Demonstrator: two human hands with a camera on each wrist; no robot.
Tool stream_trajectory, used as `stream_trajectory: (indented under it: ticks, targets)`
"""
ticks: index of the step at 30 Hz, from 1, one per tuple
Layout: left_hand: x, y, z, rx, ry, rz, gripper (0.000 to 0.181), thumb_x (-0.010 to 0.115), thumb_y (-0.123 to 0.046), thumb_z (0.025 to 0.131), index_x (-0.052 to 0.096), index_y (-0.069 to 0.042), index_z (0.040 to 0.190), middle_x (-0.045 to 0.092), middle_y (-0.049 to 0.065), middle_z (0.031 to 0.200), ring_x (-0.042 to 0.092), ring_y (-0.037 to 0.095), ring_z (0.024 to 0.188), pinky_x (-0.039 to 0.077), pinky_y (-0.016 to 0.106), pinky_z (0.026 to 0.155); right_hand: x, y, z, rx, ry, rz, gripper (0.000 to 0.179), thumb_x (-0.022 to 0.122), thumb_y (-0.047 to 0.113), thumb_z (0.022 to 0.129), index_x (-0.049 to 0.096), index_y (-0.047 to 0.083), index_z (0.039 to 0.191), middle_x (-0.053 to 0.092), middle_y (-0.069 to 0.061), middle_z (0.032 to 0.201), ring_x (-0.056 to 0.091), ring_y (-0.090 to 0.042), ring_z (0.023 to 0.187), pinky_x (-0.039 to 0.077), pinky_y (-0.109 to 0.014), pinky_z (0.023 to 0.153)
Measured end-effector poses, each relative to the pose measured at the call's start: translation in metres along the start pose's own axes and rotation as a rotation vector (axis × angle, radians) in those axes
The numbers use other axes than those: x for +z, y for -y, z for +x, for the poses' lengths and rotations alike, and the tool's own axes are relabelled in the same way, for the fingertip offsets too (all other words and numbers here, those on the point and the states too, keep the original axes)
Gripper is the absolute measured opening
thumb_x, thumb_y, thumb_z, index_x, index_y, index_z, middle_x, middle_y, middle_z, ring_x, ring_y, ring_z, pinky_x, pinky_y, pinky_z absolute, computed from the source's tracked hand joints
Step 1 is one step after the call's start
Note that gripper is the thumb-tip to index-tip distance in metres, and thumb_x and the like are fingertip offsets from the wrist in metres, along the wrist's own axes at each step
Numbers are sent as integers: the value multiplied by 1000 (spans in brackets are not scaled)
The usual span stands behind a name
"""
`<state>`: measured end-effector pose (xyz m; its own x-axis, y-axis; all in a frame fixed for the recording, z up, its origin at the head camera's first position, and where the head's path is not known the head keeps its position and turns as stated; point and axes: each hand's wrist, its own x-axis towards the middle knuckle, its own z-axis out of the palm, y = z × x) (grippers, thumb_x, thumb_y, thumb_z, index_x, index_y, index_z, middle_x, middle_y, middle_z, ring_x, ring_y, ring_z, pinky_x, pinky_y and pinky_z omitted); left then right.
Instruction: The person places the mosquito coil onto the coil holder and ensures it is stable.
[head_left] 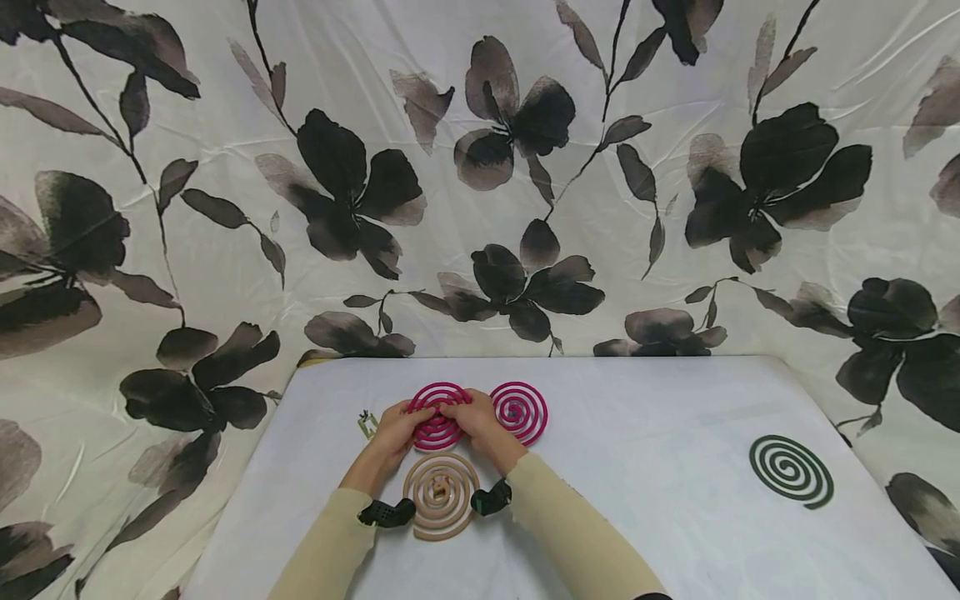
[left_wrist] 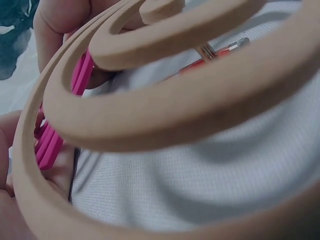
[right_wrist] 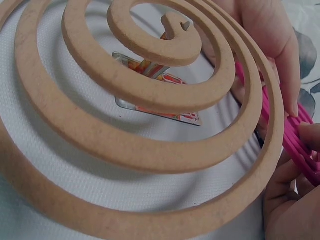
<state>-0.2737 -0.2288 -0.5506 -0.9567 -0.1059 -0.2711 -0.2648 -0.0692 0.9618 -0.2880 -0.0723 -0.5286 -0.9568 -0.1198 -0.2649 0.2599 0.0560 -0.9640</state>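
Pink coil (head_left: 438, 430) in hands (head_left: 395, 427) (head_left: 480, 418) near illegibly printed stand (right_wrist: 171, 78)

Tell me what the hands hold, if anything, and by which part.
A pink coil: the left hand and right hand grip its opposite sides, thumbs over its face.

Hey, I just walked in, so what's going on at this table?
A person's left hand and right hand hold a pink spiral coil between them. A second pink coil is just right of the right hand. Nearer the person, a tan coil sits raised on a small stand. A dark green coil lies far to the right on the white table.
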Motion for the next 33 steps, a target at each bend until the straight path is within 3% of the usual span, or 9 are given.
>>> stream_trajectory:
  ticks: [16,33]
  targets:
    - [2,-1,-1,11,-12,26,47,70,-15,90,52,10,125,58,22,121,62,15,96,53,24,77,-1,2,0,23,0,-10,43,76,12,85,60,-3,121,63,-13,112,59,-21,101,49,-35,88]
    - [2,1,-1,13,-31,69,47,71,-15,89,54,9,125,58,22,123,61,19,101,53,26,79,-2,1,0,29,16,-22,41,75,12,85,61,-3,120,64,-11,109,59,-18,97,50,-33,86]
